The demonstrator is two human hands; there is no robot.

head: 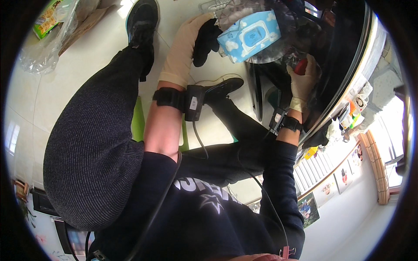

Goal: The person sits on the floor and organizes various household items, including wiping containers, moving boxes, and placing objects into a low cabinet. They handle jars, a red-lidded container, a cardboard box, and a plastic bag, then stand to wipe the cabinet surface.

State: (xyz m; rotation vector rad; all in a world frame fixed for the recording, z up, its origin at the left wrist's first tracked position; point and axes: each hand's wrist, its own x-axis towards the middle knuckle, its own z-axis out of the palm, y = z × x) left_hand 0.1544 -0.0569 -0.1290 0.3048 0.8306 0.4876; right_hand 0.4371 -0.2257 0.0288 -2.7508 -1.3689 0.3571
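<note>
My left hand (187,40), in a cream glove, reaches forward over the floor. Against its palm side is a lobed black patch (206,42); whether this is a held item or part of the glove is unclear. Just right of it, a light blue pack of wet wipes (253,36) with a cloud pattern lies tilted on clear, crinkled plastic (230,14). My right hand (303,78), in a similar glove, reaches into a dark space and grips a red object (300,67), partly hidden by the fingers. Clear plastic film (290,57) lies beside it.
Dark glossy furniture (347,45) curves along the right, with small items (354,111) on its pale top. My shoes (142,23) rest on the tiled floor (98,49). A plastic bag (40,60) and green snack packet (47,21) lie far left. Cables (200,140) run from both wrist devices.
</note>
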